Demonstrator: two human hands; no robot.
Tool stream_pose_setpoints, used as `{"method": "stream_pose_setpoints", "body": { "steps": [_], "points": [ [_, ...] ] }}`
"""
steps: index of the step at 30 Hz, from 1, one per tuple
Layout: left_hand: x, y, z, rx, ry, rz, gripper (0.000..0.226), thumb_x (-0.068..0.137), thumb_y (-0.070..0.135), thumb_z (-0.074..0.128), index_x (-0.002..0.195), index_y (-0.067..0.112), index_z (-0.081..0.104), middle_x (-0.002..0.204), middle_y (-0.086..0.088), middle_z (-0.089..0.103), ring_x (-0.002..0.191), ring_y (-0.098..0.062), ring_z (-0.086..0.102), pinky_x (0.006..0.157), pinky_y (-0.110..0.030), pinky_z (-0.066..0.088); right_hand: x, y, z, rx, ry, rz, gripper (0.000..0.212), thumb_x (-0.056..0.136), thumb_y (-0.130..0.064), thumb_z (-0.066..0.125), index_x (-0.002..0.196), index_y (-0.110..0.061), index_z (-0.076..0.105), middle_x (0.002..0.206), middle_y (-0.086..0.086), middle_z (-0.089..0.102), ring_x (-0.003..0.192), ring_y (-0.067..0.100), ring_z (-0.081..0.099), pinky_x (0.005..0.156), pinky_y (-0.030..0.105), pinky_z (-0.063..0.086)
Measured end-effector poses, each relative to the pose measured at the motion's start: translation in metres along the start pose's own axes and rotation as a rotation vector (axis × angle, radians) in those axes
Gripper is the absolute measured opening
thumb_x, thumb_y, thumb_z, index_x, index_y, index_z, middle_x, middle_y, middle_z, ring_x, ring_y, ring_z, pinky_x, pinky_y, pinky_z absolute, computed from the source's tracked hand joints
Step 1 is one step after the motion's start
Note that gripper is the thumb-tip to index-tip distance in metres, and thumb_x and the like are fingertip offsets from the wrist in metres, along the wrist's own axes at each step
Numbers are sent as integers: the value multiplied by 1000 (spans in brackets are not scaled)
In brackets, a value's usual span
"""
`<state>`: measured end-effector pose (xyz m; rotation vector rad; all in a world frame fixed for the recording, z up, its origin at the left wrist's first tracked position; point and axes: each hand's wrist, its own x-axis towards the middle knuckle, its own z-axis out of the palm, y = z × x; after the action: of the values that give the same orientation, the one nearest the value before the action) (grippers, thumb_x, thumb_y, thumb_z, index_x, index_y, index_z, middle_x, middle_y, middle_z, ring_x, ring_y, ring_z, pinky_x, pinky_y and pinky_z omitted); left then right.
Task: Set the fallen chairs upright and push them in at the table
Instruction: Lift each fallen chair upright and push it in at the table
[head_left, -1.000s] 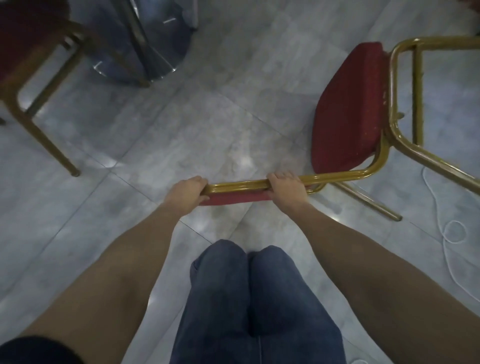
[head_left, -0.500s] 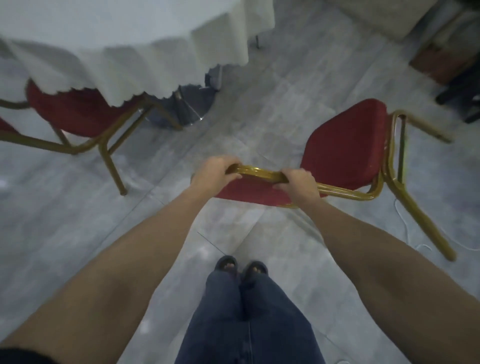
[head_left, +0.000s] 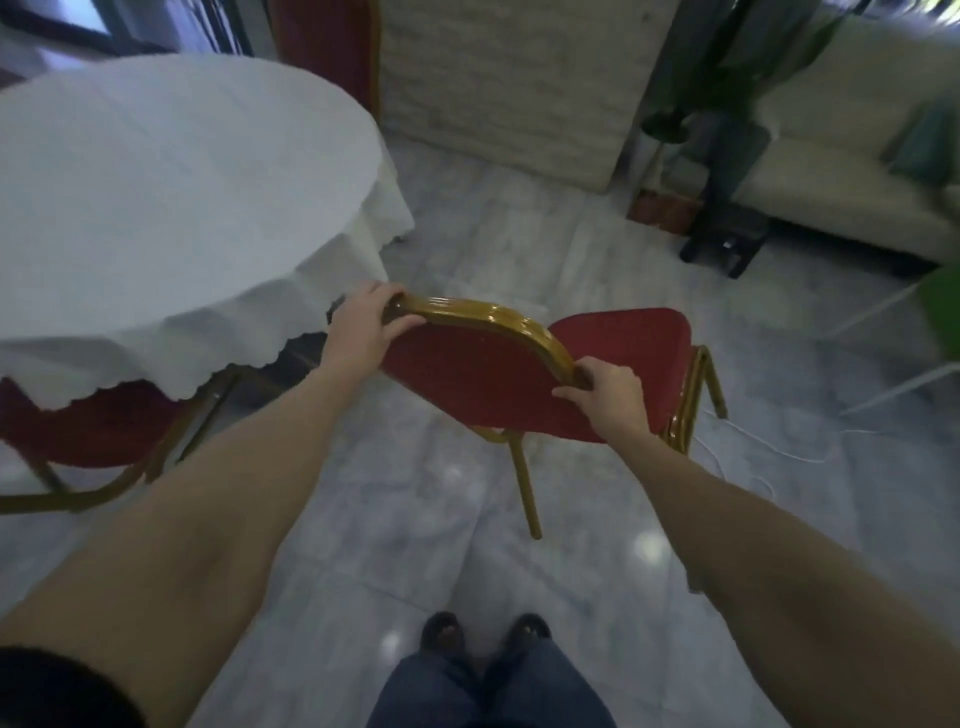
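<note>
Head view: both hands gripped the top rail of one red-upholstered chair (head_left: 483, 379) with a gold metal frame. The left hand (head_left: 363, 332) was closed around the left end of the backrest rail, thumb on the near face of the red padding and fingers wrapped over the far side. The right hand (head_left: 608, 395) was closed on the right curve of the same rail, fingers curled over the gold tube. The chair stood on the grey marble floor (head_left: 415, 545) directly ahead of the person, tilted, with the backrest toward the person and the seat pointing away to the right. One rear leg reached the floor near the centre of the frame; contact of the other legs could not be confirmed. The chair was just to the right of the round table (head_left: 156, 182), which carried a white cloth with a scalloped hem. A second red chair (head_left: 93, 431) stood upright at the lower left, its seat partly under the cloth. A beige sofa (head_left: 857, 171) occupied the upper right, well apart from the table. The person's feet were visible at the bottom edge.
</note>
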<state>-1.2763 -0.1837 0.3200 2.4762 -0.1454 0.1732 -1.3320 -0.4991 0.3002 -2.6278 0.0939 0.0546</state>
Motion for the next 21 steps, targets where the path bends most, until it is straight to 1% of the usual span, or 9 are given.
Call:
{"method": "stream_pose_setpoints", "body": {
  "steps": [3, 7, 9, 12, 14, 16, 18, 19, 21],
  "points": [
    [22, 36, 4, 42, -56, 170, 50, 83, 41, 68, 120, 8, 60, 117, -12, 58, 109, -29, 55, 92, -35, 42, -23, 16, -4, 11, 59, 103, 24, 78, -41, 75, 84, -22, 61, 71, -5, 64, 69, 16, 63, 67, 36, 53],
    [32, 77, 23, 147, -112, 412, 53, 79, 44, 69, 116, 7, 62, 114, -14, 60, 108, -32, 54, 92, -36, 41, -56, 38, 6, 35, 85, 256, 18, 81, -34, 73, 85, -21, 61, 74, -4, 66, 70, 17, 64, 69, 38, 57],
    [26, 95, 37, 164, -133, 497, 51, 79, 44, 70, 113, 6, 62, 112, -14, 60, 106, -32, 54, 91, -35, 40, -71, 50, 14, 51, 96, 329, 15, 84, -30, 72, 88, -19, 61, 77, -2, 66, 72, 19, 65, 70, 36, 56],
    [16, 120, 55, 188, -168, 600, 50, 77, 43, 71, 111, 7, 63, 111, -13, 60, 106, -31, 53, 91, -34, 39, -87, 69, 22, 51, 93, 436, 15, 84, -29, 71, 89, -19, 62, 77, -1, 66, 72, 22, 65, 70, 36, 56],
    [8, 130, 65, 201, -199, 645, 49, 76, 42, 73, 110, 7, 64, 109, -12, 60, 104, -30, 53, 90, -33, 39, -97, 79, 28, 76, 95, 480, 14, 83, -29, 72, 88, -20, 63, 76, -1, 66, 72, 23, 65, 71, 37, 57],
    [-1, 136, 74, 202, -215, 686, 48, 75, 43, 72, 109, 9, 64, 108, -11, 59, 104, -29, 53, 90, -35, 41, -108, 86, 33, 101, 118, 501, 12, 82, -26, 71, 88, -18, 64, 75, -2, 65, 71, 22, 64, 67, 33, 54],
    [-9, 141, 81, 205, -225, 735, 47, 75, 44, 71, 107, 11, 64, 106, -9, 59, 103, -28, 52, 85, -35, 45, -121, 90, 38, 126, 152, 515, 10, 83, -22, 70, 89, -15, 65, 73, -2, 63, 67, 20, 60, 63, 29, 48],
    [-13, 142, 82, 217, -230, 767, 46, 75, 45, 71, 106, 11, 64, 105, -9, 59, 102, -26, 52, 80, -31, 44, -129, 91, 41, 150, 165, 522, 9, 84, -20, 69, 89, -14, 66, 72, -2, 62, 67, 20, 60, 62, 29, 47],
    [-18, 143, 85, 249, -255, 862, 46, 76, 50, 67, 102, 12, 64, 100, -7, 59, 93, -22, 53, 73, -23, 36, -146, 91, 50, 223, 192, 563, 4, 86, -17, 66, 89, -14, 66, 73, -1, 63, 71, 22, 63, 62, 30, 48]
  ]
}}
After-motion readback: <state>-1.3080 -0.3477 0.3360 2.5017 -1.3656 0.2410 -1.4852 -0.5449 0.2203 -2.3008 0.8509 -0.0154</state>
